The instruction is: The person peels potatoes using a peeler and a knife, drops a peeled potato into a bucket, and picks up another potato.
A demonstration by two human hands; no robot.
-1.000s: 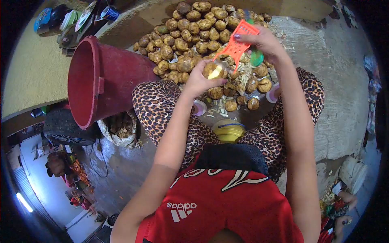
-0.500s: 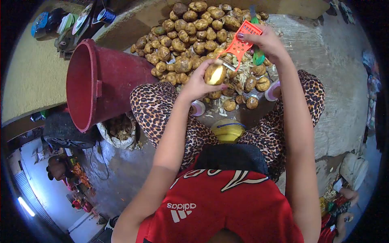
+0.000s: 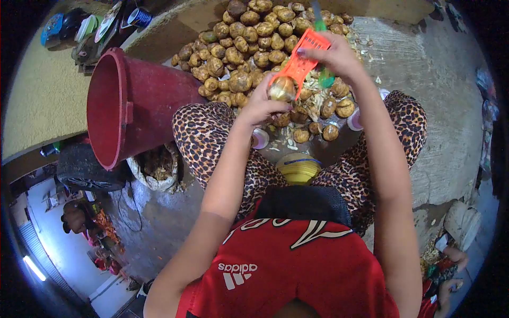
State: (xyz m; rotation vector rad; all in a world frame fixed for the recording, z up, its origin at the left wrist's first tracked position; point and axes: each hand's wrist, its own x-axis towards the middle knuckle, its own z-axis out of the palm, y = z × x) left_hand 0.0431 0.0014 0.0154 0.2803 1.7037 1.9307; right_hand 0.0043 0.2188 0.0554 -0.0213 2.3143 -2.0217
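My left hand (image 3: 259,107) is closed round a brown potato (image 3: 282,90) that shows a pale peeled patch. In my right hand (image 3: 335,55) is an orange peeler (image 3: 302,64) with slots and holes in its body. The forked end of the peeler lies against the upper right side of the potato. Something green and blue (image 3: 319,25) hangs by my right hand; I cannot make out whether the hand holds it. Beyond both hands rises a pile of brown potatoes (image 3: 241,81), with pale peelings (image 3: 316,104) at its near right side.
A large red bucket (image 3: 159,87) lies tilted left of the pile. Between my legs stands a yellow container (image 3: 298,167). An open white sack (image 3: 154,175) and a tyre (image 3: 87,167) are at the left. Other people show at the lower left (image 3: 74,217) and lower right (image 3: 445,291).
The peeler has moved down and left from beside the potato onto it, and my right hand has gone with it. The potato has turned in my left hand, so its pale patch looks different.
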